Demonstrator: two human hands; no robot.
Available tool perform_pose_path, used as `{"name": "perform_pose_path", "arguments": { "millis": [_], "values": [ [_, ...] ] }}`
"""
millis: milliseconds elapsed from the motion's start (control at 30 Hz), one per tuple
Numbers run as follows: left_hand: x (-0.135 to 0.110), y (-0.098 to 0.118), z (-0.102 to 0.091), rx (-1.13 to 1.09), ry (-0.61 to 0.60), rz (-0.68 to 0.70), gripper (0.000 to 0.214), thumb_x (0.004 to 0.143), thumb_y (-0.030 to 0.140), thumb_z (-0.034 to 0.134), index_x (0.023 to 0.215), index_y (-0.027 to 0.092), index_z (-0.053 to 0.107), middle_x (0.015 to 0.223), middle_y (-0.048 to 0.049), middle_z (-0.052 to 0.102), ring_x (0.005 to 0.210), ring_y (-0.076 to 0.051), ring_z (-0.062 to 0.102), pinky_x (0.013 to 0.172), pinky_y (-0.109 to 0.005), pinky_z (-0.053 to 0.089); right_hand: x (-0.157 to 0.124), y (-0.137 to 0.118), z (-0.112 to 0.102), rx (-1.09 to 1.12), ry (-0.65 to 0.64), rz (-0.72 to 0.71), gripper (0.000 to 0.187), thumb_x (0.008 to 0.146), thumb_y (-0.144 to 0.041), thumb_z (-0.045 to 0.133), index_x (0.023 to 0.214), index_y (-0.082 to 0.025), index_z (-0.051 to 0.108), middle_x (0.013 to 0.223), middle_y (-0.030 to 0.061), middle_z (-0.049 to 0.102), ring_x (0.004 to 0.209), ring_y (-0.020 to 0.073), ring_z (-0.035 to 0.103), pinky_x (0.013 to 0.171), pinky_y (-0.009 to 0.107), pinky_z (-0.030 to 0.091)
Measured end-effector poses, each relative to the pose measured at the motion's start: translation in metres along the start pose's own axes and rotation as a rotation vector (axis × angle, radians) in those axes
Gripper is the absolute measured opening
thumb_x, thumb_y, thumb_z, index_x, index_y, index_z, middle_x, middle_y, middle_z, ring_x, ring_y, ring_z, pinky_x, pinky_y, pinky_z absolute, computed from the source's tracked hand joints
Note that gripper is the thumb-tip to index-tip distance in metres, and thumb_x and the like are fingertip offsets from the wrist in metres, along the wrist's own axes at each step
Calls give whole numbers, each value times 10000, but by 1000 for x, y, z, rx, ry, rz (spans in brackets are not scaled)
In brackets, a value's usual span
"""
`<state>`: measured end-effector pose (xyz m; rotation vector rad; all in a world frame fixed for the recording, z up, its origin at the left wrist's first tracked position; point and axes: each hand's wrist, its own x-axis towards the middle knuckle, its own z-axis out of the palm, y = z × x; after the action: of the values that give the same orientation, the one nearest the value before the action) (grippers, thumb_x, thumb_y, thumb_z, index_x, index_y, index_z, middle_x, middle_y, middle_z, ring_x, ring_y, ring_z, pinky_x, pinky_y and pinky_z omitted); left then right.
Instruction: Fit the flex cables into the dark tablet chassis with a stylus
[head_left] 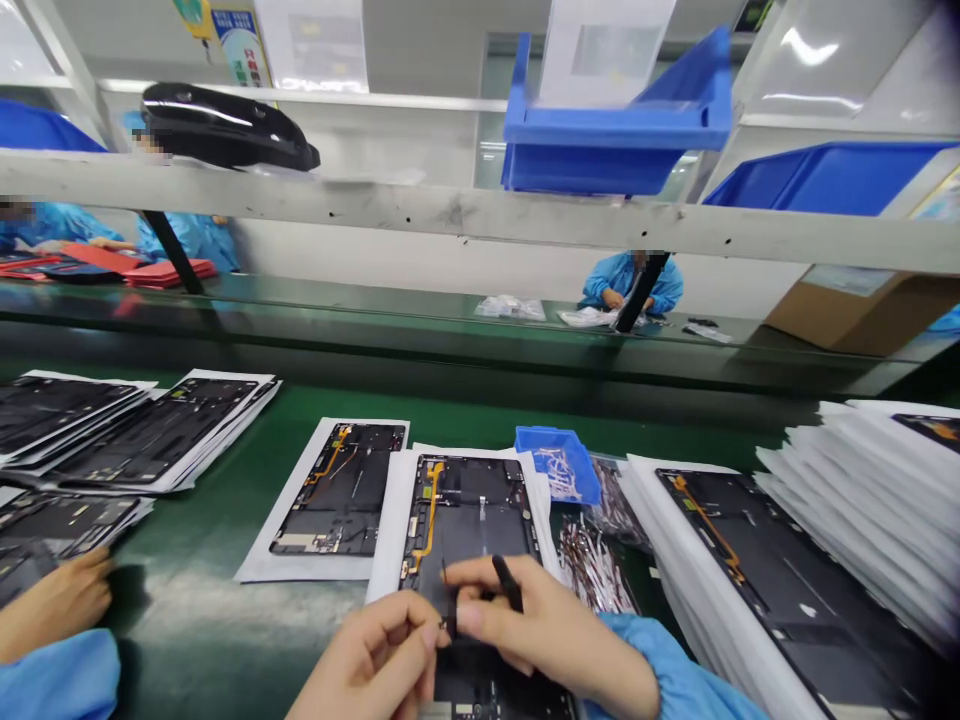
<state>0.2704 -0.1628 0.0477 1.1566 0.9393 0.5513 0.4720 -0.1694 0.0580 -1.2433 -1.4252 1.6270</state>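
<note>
An opened tablet chassis (469, 510) with an orange flex cable lies on a white sheet right in front of me. My left hand (375, 665) and my right hand (551, 630) meet over its near end. The fingertips of both hands pinch a small dark strip (451, 622) just above the chassis. A thin black tool (508, 583) is also tucked between the fingers of my right hand, which has a blue sleeve. The lower part of the chassis is hidden under my hands.
A second opened tablet (341, 490) lies to the left, more stacks (150, 430) further left, and tall stacks (787, 570) on the right. A small blue tray (561, 462) and bags of small parts (596, 565) sit between. A co-worker's hand (52, 600) rests at the far left. Other people work beyond the conveyor.
</note>
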Motion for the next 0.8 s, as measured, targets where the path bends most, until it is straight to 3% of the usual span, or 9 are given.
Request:
{"name": "perform_pose_path", "arguments": {
  "millis": [67,300,467,567,633,733,800],
  "values": [
    [-1,0,-1,-1,-4,1,584,733,740,656,756,170,530,574,24,551,356,-31,386,342,-146,210,4,-5,4,184,5,43,530,747,-503,750,1130,-147,666,761,-23,602,397,-12,352,371,163,224],
    [-8,-1,-6,-26,24,-6,590,734,737,660,798,158,571,544,34,535,350,-35,394,359,-144,246,11,-11,15,511,-84,95,406,714,-355,816,1018,-148,646,566,-108,475,346,-11,304,323,150,152],
    [-11,0,-9,0,37,-1,588,746,733,652,775,152,571,560,31,539,370,-33,399,378,-147,247,15,-12,21,137,61,-31,185,804,-295,701,882,-128,684,644,-40,596,392,3,439,389,129,312],
    [-14,0,-16,84,99,36,578,784,722,618,788,144,596,591,27,539,413,-42,423,427,-163,268,18,-11,23,-25,137,45,131,815,-219,634,898,-136,691,612,-45,592,395,27,475,414,143,362],
    [-16,-4,-24,147,202,75,559,803,707,606,833,150,633,605,34,517,462,-62,422,474,-181,311,20,-8,24,-78,153,85,131,813,-217,622,889,-140,695,609,-45,594,389,29,479,419,146,361],
    [-18,-20,-38,167,350,126,483,815,650,641,905,175,636,663,31,510,583,-111,446,555,-206,368,20,-2,24,-139,162,136,135,801,-240,626,871,-153,702,651,-32,629,379,29,481,399,147,346],
    [-17,-34,-44,124,347,145,454,825,625,648,941,188,606,751,15,536,689,-139,487,624,-215,399,21,4,24,-176,138,161,135,798,-235,609,859,-160,702,688,-14,665,374,30,481,382,146,333]
  ]
}}
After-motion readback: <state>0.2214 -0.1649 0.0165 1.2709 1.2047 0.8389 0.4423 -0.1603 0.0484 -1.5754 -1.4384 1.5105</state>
